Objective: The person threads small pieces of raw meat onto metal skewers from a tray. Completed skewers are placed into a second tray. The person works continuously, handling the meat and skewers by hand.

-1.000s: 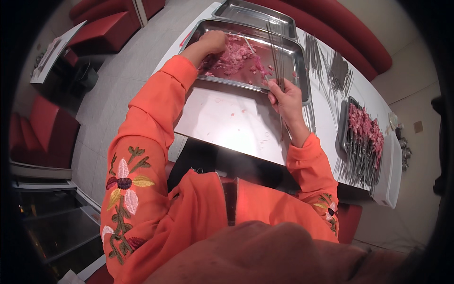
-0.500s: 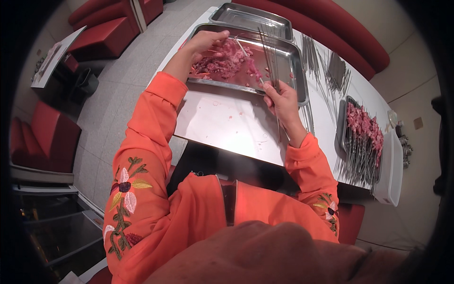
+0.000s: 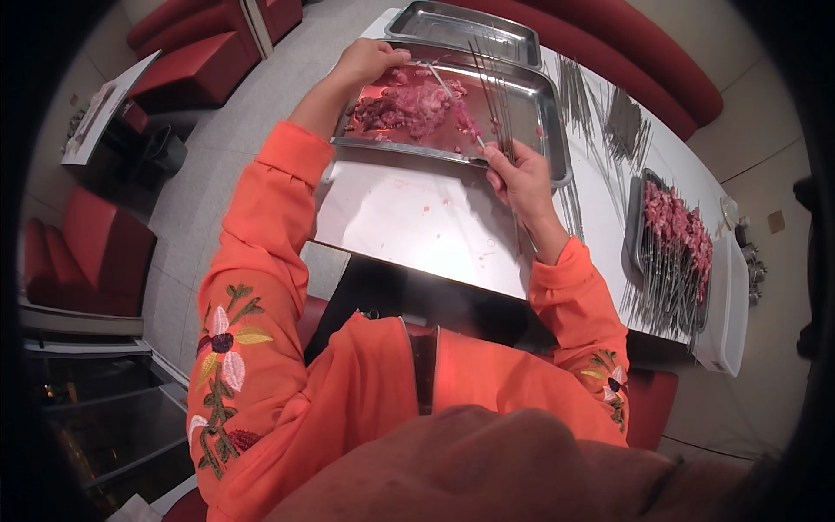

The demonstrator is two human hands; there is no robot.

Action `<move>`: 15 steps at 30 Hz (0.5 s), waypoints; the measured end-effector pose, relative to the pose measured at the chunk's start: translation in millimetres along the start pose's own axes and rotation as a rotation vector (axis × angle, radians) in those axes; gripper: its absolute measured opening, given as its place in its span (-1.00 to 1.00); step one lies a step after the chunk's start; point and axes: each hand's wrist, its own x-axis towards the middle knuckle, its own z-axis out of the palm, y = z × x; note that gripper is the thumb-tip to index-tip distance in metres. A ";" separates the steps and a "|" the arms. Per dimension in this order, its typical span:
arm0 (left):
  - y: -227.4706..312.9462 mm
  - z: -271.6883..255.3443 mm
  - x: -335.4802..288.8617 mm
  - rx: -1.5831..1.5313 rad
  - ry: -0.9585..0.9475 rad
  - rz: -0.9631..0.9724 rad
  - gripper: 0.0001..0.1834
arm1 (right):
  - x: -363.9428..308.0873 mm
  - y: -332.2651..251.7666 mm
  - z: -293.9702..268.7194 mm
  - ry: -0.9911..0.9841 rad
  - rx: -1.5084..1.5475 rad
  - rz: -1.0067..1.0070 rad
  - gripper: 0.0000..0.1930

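My right hand [image 3: 519,174] is closed round a bunch of thin metal skewers [image 3: 496,91], which stand up past the thumb and run down below the palm. One more skewer [image 3: 441,81] slants up and left from its thumb and finger, with pink raw meat [image 3: 465,117] on its lower part. My left hand [image 3: 372,63] is at the tray's far left, thumb and fingers pressed together near that skewer's upper end; what they pinch is too small to make out. Beneath both hands, a metal tray [image 3: 409,151] holds a heap of raw meat pieces [image 3: 409,109].
Behind stands a second metal tray [image 3: 465,39]. Loose skewers [image 3: 622,130] lie right on the white table [image 3: 404,209]. Further right are a tray of loaded meat skewers [image 3: 670,235] and a white plastic bin [image 3: 726,304]. A red bench [image 3: 609,43] runs along the far side.
My left hand has moved up and left, away from the meat heap to the tray's far left. The right hand keeps its hold on the skewers, nearly in place.
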 end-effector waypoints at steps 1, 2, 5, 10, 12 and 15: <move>-0.4 1.5 -0.8 -0.160 -0.058 -0.050 -0.74 | -0.5 -0.3 0.1 -0.010 0.008 0.001 -0.81; -1.8 5.2 -2.4 -0.342 -0.080 -0.070 -0.73 | -0.7 -0.1 0.8 -0.019 0.020 -0.011 -0.82; -4.9 19.2 -9.4 -0.716 -0.135 -0.101 -0.72 | -1.3 1.9 2.9 -0.051 0.031 -0.041 -0.82; -3.8 35.5 -14.2 -1.076 -0.103 -0.128 -0.77 | -1.8 2.6 4.4 -0.073 0.023 -0.035 -0.82; -2.1 42.2 -15.7 -1.121 -0.071 -0.090 -0.77 | -1.5 3.5 4.0 -0.064 0.028 -0.028 -0.81; -7.1 45.9 -14.0 -1.087 -0.031 -0.008 -0.79 | -2.4 2.6 5.6 -0.040 0.022 -0.003 -0.81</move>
